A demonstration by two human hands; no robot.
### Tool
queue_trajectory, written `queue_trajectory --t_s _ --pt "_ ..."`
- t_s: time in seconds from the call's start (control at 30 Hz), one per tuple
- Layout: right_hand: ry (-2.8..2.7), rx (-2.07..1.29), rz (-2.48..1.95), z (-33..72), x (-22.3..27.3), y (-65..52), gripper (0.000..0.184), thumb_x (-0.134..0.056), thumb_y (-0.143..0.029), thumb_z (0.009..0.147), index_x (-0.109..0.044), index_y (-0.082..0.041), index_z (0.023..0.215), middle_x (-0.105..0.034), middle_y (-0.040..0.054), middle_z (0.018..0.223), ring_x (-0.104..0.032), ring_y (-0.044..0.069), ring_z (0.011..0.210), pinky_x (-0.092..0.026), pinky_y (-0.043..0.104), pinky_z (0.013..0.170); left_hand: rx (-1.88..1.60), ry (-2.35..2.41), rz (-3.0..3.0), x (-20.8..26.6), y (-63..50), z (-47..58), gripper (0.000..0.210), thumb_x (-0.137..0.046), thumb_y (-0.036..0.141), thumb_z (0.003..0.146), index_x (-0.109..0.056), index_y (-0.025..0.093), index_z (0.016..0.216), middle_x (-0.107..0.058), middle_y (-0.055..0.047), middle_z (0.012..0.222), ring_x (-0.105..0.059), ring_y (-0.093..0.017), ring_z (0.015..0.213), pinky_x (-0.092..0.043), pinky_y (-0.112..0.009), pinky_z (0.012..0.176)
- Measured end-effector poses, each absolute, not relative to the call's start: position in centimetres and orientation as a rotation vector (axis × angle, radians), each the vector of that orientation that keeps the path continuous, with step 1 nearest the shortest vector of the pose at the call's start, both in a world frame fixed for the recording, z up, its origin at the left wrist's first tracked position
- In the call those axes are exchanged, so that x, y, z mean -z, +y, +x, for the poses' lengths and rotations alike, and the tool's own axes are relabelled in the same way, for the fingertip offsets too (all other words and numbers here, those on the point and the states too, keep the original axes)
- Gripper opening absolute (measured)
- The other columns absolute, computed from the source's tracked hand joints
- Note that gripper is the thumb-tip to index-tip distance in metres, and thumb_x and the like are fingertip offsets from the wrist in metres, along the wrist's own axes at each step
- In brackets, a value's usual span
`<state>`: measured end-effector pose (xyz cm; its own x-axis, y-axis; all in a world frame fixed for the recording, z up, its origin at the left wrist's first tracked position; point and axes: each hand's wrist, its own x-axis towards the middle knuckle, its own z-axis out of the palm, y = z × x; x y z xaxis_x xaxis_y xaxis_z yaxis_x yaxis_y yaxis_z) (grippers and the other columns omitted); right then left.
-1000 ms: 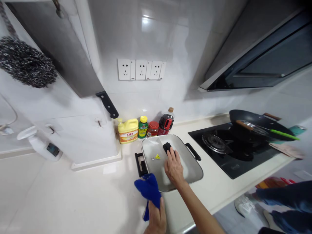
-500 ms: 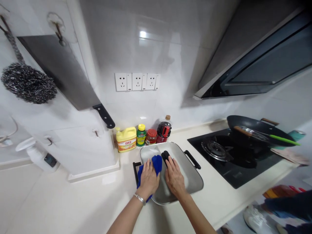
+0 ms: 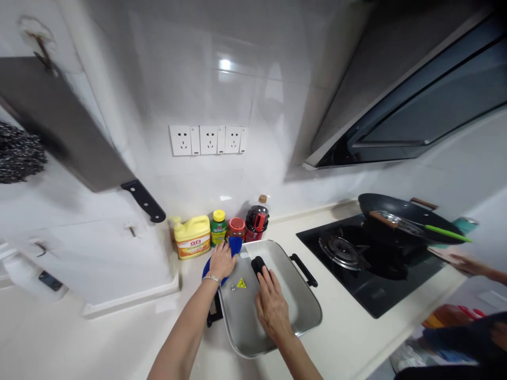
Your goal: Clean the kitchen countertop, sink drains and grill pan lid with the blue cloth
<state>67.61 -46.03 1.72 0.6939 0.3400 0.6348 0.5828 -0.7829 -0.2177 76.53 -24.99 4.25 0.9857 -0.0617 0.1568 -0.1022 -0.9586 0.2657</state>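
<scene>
A grey rectangular pan (image 3: 245, 331) with black side handles lies on the counter; a black lid handle (image 3: 259, 264) rises from its middle, and a yellow triangle mark (image 3: 241, 283) shows on its surface. My left hand (image 3: 222, 260) presses a blue cloth (image 3: 235, 244) against the far left corner of the rim, with the cloth bunched under its fingers. My right hand (image 3: 272, 303) rests over the black handle, its fingers gripping the near end; the thumb side is partly hidden.
Behind the pan stand a yellow detergent jug (image 3: 193, 237), a green bottle (image 3: 218, 228), a red-lidded jar (image 3: 236, 227) and a dark bottle (image 3: 257, 221). A cleaver (image 3: 67, 121) hangs at left. Rightward are a gas stove (image 3: 372, 295), a wok (image 3: 396, 203) and another person's hand (image 3: 467, 264).
My left hand has slid the blue cloth away from me to the far left corner, uncovering the yellow mark. My right hand stays at the handle. Another person's hand has appeared at right.
</scene>
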Motion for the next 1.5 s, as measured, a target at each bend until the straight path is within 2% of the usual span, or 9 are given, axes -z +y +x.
queue_trajectory --t_s 0.23,0.67,0.77,0.87,1.03,1.17,1.27,1.33,1.5 --pt "-0.738 0.801 -2.499 67.7 -1.9 -46.0 0.057 -0.043 -0.021 0.096 -0.033 -0.013 0.151 -0.025 0.0132 0.161 -0.015 0.031 0.150 -0.045 0.050 0.111 -0.142 -0.395 2.781 -4.9 -26.5 79.0 0.056 -0.036 0.041 0.098 -0.044 0.010 0.143 -0.051 -0.012 0.148 -0.025 -0.026 0.149 -0.018 -0.048 0.125" --pt "-0.725 0.777 -2.515 68.0 -1.6 -46.1 0.052 -0.041 -0.034 0.100 -0.041 -0.009 0.146 -0.032 0.0173 0.158 -0.021 0.032 0.149 -0.042 0.049 0.113 -0.103 -0.364 2.441 -5.4 -26.6 67.6 0.058 -0.046 0.037 0.094 -0.044 0.004 0.141 -0.044 -0.019 0.151 -0.019 -0.026 0.151 -0.011 -0.052 0.126" --pt "-0.711 0.785 -2.456 67.8 -2.5 -46.2 0.048 -0.041 -0.037 0.101 -0.049 -0.011 0.140 -0.041 0.0182 0.153 -0.027 0.032 0.146 -0.043 0.053 0.111 -0.076 -0.235 2.215 -5.4 -25.8 63.4 0.059 -0.047 0.049 0.093 -0.050 0.011 0.139 -0.047 -0.015 0.149 -0.030 -0.028 0.147 -0.018 -0.052 0.126" --pt "-0.708 0.827 -2.280 65.1 -4.3 -45.3 0.042 -0.038 -0.033 0.101 -0.052 -0.017 0.137 -0.050 0.0164 0.146 -0.036 0.032 0.142 -0.038 0.061 0.112 -0.090 0.014 1.933 -5.1 -24.4 59.3 0.068 -0.029 0.060 0.097 -0.048 0.013 0.141 -0.049 -0.014 0.148 -0.041 -0.028 0.141 -0.029 -0.051 0.122" --pt "-0.591 0.316 -1.906 55.5 -5.4 -40.5 0.045 -0.044 -0.038 0.101 -0.044 -0.025 0.144 -0.055 0.0116 0.142 -0.054 0.026 0.129 -0.053 0.044 0.102 -0.122 0.326 1.544 -4.4 -21.9 51.9 0.082 -0.011 0.064 0.094 -0.033 0.009 0.151 -0.041 -0.015 0.153 -0.041 -0.030 0.140 -0.041 -0.049 0.116" --pt "-0.470 -0.117 -1.632 50.7 -4.0 -35.8 0.055 -0.062 -0.053 0.090 -0.052 -0.023 0.135 -0.064 0.0138 0.129 -0.064 0.028 0.114 -0.058 0.041 0.092 -0.066 0.420 0.999 -3.9 -20.7 46.1 0.071 -0.042 0.066 0.088 -0.057 0.015 0.135 -0.062 -0.013 0.135 -0.049 -0.034 0.134 -0.041 -0.053 0.115" --pt "-0.497 -0.345 -1.525 49.6 -3.6 -33.4 0.043 -0.064 -0.059 0.086 -0.066 -0.020 0.105 -0.071 0.0097 0.101 -0.069 0.026 0.090 -0.059 0.038 0.078 -0.050 0.501 0.757 -3.6 -19.8 42.6 0.066 -0.054 0.065 0.080 -0.067 0.014 0.120 -0.069 -0.016 0.122 -0.054 -0.037 0.129 -0.043 -0.057 0.112" --pt "-0.543 -0.395 -1.509 48.9 -3.7 -32.5 0.041 -0.062 -0.060 0.087 -0.066 -0.020 0.091 -0.068 0.0069 0.091 -0.067 0.023 0.082 -0.056 0.033 0.073 -0.109 0.522 0.796 -3.9 -18.8 40.6 0.063 -0.056 0.065 0.080 -0.069 0.013 0.114 -0.070 -0.016 0.120 -0.055 -0.037 0.128 -0.042 -0.055 0.113" --pt "-0.589 -0.389 -1.636 46.2 -4.0 -30.7 0.040 -0.047 -0.059 0.096 -0.061 -0.021 0.095 -0.064 0.0007 0.080 -0.060 0.017 0.071 -0.051 0.027 0.067 -0.266 0.419 1.407 -6.7 -15.1 36.5 0.051 -0.054 0.059 0.091 -0.066 0.015 0.113 -0.071 -0.010 0.117 -0.063 -0.028 0.112 -0.044 -0.043 0.108"
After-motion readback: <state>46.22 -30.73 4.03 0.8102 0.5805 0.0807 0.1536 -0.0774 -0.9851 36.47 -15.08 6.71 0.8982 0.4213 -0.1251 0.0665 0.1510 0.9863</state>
